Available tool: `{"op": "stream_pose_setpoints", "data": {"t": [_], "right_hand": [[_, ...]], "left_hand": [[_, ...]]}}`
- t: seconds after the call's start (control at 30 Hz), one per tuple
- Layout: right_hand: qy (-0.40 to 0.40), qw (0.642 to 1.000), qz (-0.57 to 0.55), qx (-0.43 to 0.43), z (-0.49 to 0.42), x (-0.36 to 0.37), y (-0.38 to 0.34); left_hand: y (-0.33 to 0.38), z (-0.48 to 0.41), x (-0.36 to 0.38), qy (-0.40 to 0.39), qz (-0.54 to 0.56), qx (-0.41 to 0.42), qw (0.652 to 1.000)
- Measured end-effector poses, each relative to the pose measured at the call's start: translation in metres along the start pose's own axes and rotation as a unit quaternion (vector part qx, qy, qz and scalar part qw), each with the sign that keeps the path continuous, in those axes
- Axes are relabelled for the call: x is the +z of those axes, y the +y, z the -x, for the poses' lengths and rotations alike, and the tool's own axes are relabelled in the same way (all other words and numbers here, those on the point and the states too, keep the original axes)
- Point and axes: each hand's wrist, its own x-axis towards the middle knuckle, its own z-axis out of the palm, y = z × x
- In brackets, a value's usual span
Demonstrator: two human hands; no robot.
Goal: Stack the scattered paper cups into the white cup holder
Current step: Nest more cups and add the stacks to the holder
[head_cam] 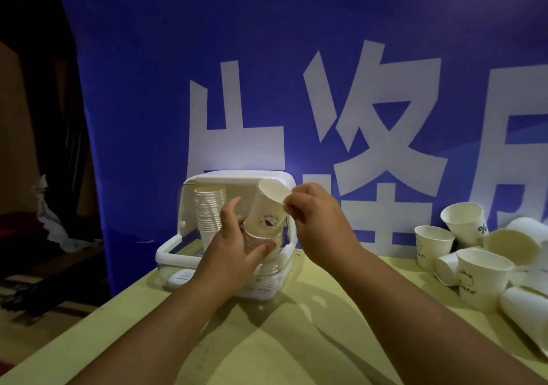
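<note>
The right hand (314, 215) pinched the paper cup (267, 206), probably light and crushable, by its stiffer rim while the left hand (228, 251) gripped the stack (261, 238).

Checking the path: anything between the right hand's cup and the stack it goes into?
Nothing visible. The cup, pinched at its rim by the right hand, tilts with its base at the mouth of the stack; the left hand grips that stack.
</note>
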Motion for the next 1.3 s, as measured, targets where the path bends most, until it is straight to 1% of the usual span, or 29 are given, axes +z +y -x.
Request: {"op": "stream_pose_setpoints", "data": {"t": [0.07, 0.13, 0.23, 0.3, 0.4, 0.47, 0.53, 0.6, 0.63, 0.7, 0.73, 0.77, 0.83, 0.9, 1.03, 1.13, 1.2, 1.3], "right_hand": [[-0.047, 0.999, 0.023, -0.016, 0.001, -0.002, -0.002], [-0.094, 0.995, 0.019, -0.014, 0.003, 0.001, -0.003], [-0.122, 0.989, -0.068, 0.045, 0.007, 0.014, 0.002], [-0.139, 0.981, -0.117, 0.075, 0.011, 0.023, 0.008], [-0.182, 0.973, -0.119, 0.076, 0.015, 0.032, 0.011], [-0.178, 0.974, -0.114, 0.077, 0.016, 0.033, 0.010], [-0.151, 0.976, -0.126, 0.091, 0.014, 0.031, 0.010], [-0.117, 0.976, -0.145, 0.115, 0.014, 0.022, 0.014], [-0.096, 0.976, -0.147, 0.127, 0.015, 0.016, 0.018], [-0.067, 0.980, -0.117, 0.146, 0.020, 0.002, 0.028], [-0.059, 0.981, -0.096, 0.157, 0.024, -0.006, 0.035], [-0.053, 0.981, -0.080, 0.169, 0.030, -0.016, 0.042], [-0.046, 0.980, -0.038, 0.190, 0.045, -0.037, 0.058], [-0.036, 0.976, 0.015, 0.214, 0.064, -0.062, 0.077], [0.025, 0.962, 0.110, 0.249, 0.101, -0.104, 0.115], [0.069, 0.948, 0.144, 0.276, 0.113, -0.122, 0.132], [0.065, 0.940, 0.165, 0.290, 0.117, -0.125, 0.140], [0.018, 0.928, 0.178, 0.327, 0.120, -0.123, 0.148]], "left_hand": [[-0.002, 0.001, 0.000, 0.011, -0.013, 0.020, 1.000], [-0.003, 0.001, 0.000, 0.016, -0.026, 0.035, 0.999], [-0.007, -0.002, 0.003, 0.022, -0.061, 0.046, 0.997], [-0.011, -0.004, 0.006, 0.025, -0.096, 0.039, 0.994], [-0.013, -0.005, 0.007, 0.023, -0.120, -0.001, 0.993], [-0.014, -0.005, 0.007, 0.019, -0.114, -0.011, 0.993], [-0.015, -0.004, 0.006, 0.018, -0.099, -0.008, 0.995], [-0.013, -0.001, 0.006, 0.032, -0.100, 0.009, 0.994], [-0.010, 0.000, 0.005, 0.054, -0.124, 0.030, 0.990], [0.001, 0.001, 0.005, 0.114, -0.184, 0.103, 0.971], [0.008, 0.003, 0.005, 0.135, -0.195, 0.140, 0.961], [0.015, 0.004, 0.008, 0.140, -0.192, 0.168, 0.957], [0.030, 0.008, 0.018, 0.112, -0.166, 0.194, 0.960], [0.044, 0.013, 0.033, 0.061, -0.139, 0.182, 0.972], [0.068, 0.026, 0.073, -0.053, -0.120, 0.140, 0.981], [0.092, 0.028, 0.109, -0.121, -0.095, 0.066, 0.986], [0.106, 0.027, 0.134, -0.147, -0.064, 0.013, 0.987], [0.123, 0.023, 0.173, -0.176, -0.056, -0.014, 0.983]]}}
